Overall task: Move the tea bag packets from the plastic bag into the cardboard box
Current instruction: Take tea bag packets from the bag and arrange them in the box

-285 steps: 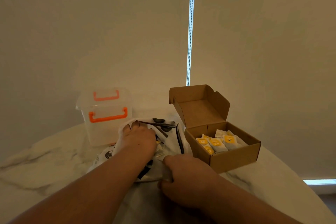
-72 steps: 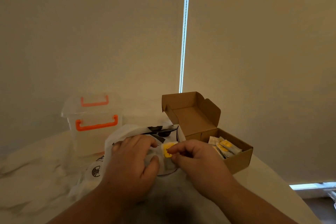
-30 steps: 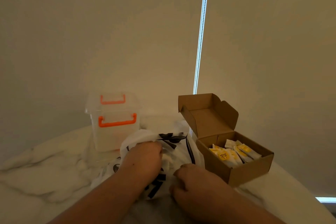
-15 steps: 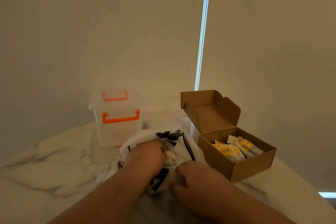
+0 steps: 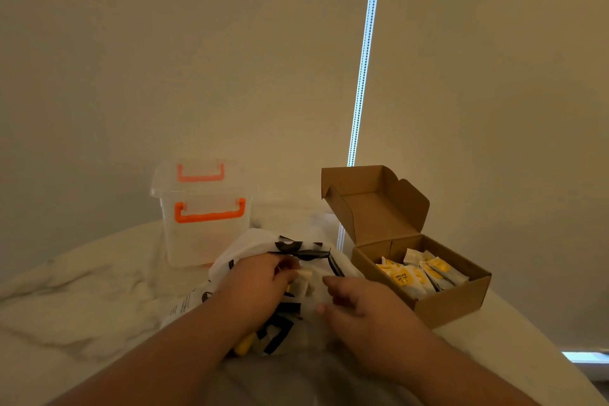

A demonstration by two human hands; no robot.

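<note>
A white plastic bag (image 5: 253, 245) with black print lies on the table in front of me. My left hand (image 5: 255, 283) is at the bag's mouth and pinches a pale tea bag packet (image 5: 303, 282) between its fingertips. My right hand (image 5: 361, 305) rests on the bag's right side with curled fingers gripping the plastic. To the right stands the open cardboard box (image 5: 451, 301), lid flap up, with several yellow-and-white packets (image 5: 417, 275) inside. A yellow packet edge (image 5: 244, 347) shows under my left wrist.
A clear plastic container (image 5: 204, 234) with orange handles stands behind the bag at the left. The marble table (image 5: 75, 303) curves away at the right edge, close behind the box. A wall with a bright vertical strip lies beyond.
My left hand has drawn a pale packet up to the bag's mouth. My right hand shifted slightly right on the bag. The box and the container have not moved.
</note>
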